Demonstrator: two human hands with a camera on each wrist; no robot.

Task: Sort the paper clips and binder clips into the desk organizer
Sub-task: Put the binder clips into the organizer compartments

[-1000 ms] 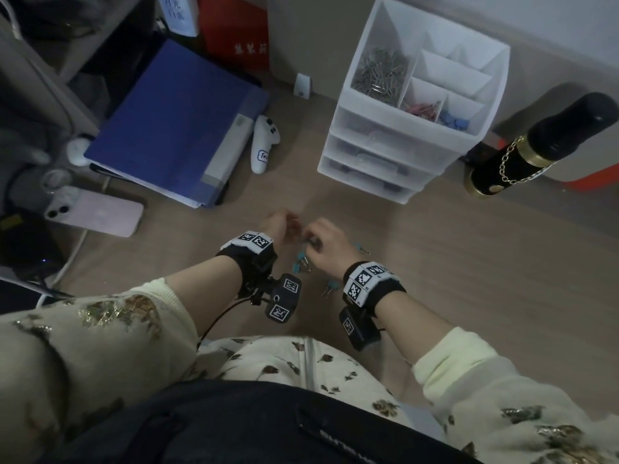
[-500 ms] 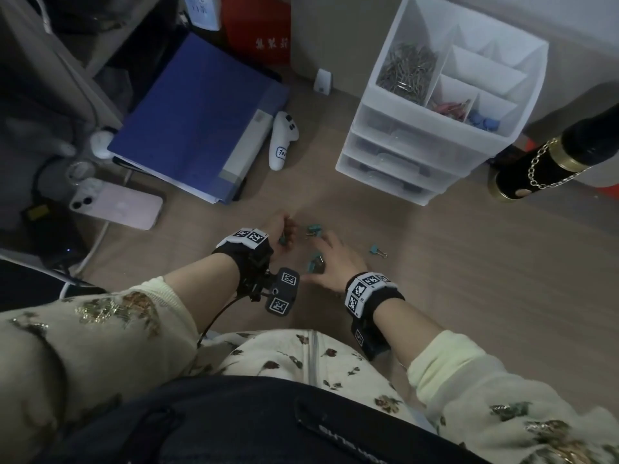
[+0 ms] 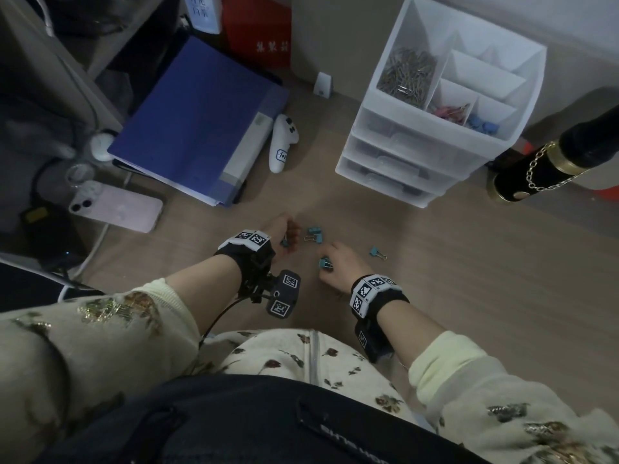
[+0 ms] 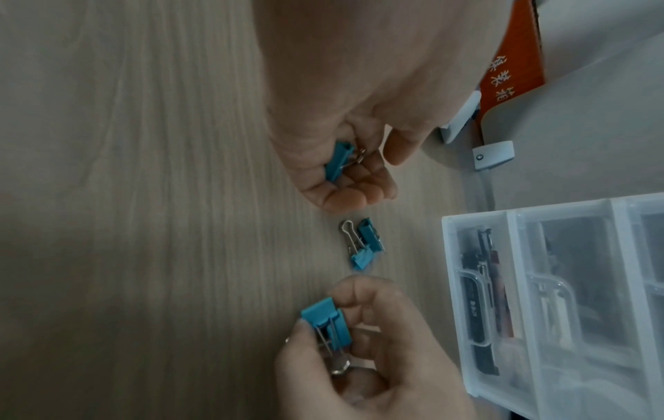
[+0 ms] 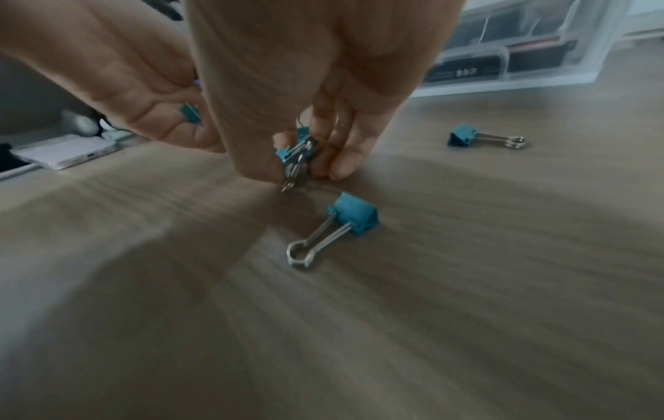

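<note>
The white desk organizer [image 3: 395, 155] stands at the back right; its top compartments hold silver paper clips [image 3: 407, 77], pink clips [image 3: 450, 110] and blue clips [image 3: 480, 123]. My left hand [image 3: 289, 237] [image 4: 366, 170] curls its fingers round a blue binder clip [image 4: 337, 162]. My right hand [image 3: 330, 262] [image 5: 309, 159] pinches another blue binder clip [image 4: 327, 324] just above the desk. Two loose blue clips [image 3: 315, 235] [image 4: 364, 247] lie between the hands. One clip [image 5: 354, 217] lies near my right hand, and one more [image 3: 377, 252] [image 5: 463, 139] to its right.
A blue folder [image 3: 201, 122], a pink phone [image 3: 117, 209] and a white controller [image 3: 281, 142] lie at the left. A black bottle with a gold chain [image 3: 552, 165] lies right of the organizer. Bare wooden desk [image 3: 469, 279] spreads to the right.
A second ago the hands were close together over the clips. My right hand has drawn back towards me with a blue clip, and loose clips now show between the hands.
</note>
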